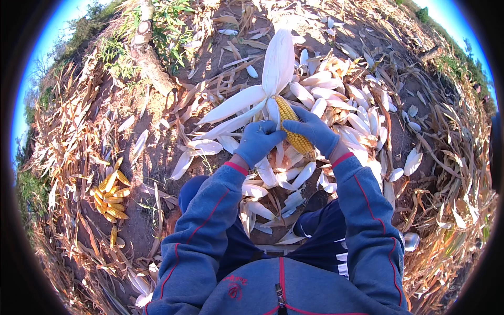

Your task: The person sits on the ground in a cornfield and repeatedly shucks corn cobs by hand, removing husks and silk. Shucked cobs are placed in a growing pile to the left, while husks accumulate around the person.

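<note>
An ear of corn (299,144) with bare yellow kernels slants in front of me, its tip toward my right forearm. Pale husk leaves (278,65) spread from its far end, away from me and to the left. My right hand (315,132), in a blue-grey glove, is closed around the ear from the right, with fingers across the kernels. On the other side my left hand (258,142), gloved alike, is closed on a husk leaf beside the ear. Its fingertips are partly hidden.
A heap of pale husks (336,97) lies ahead and to the right, with more between my legs. Husked yellow cobs (111,197) are piled at the left. A tree trunk (149,58) rises at the far left. Dry stalks (441,142) cover the ground at the right.
</note>
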Demonstrator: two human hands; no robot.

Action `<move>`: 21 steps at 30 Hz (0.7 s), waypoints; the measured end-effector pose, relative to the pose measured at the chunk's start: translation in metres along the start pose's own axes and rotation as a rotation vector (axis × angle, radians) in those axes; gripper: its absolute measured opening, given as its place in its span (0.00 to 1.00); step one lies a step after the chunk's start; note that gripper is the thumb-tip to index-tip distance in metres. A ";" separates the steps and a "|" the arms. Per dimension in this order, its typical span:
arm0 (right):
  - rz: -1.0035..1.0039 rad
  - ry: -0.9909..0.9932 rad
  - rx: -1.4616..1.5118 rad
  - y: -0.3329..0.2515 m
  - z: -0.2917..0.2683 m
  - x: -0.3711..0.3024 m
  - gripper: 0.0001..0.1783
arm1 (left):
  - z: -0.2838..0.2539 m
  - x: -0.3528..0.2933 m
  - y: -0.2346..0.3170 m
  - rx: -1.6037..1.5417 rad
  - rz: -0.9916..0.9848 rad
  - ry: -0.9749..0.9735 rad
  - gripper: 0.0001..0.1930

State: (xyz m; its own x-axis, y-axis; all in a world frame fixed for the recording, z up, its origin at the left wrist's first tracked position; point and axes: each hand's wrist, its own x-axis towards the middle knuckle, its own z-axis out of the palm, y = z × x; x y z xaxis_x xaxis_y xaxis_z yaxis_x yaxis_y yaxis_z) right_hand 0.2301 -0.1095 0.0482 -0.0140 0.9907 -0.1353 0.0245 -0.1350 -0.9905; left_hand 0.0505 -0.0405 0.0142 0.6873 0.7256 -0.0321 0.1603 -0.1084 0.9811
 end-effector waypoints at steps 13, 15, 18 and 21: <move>0.213 -0.244 -0.224 -0.025 -0.037 -0.043 0.37 | -0.043 0.003 0.001 0.804 0.198 0.505 0.10; 0.203 -0.195 -0.192 -0.023 -0.046 -0.046 0.37 | -0.048 0.005 -0.001 0.733 0.074 0.381 0.14; 0.269 0.067 0.084 -0.016 -0.064 -0.055 0.29 | -0.064 0.003 -0.008 0.501 -0.089 0.251 0.17; 0.140 0.482 0.207 -0.002 -0.091 -0.051 0.23 | -0.074 0.006 -0.031 0.432 -0.062 0.221 0.10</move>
State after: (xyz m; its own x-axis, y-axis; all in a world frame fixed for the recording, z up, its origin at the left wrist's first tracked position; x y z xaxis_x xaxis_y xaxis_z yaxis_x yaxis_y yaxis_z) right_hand 0.3222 -0.1582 0.0595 0.4366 0.8521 -0.2885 -0.2044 -0.2184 -0.9542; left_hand -0.0029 0.0171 -0.0024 0.5076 0.8616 -0.0006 0.5079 -0.2986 0.8080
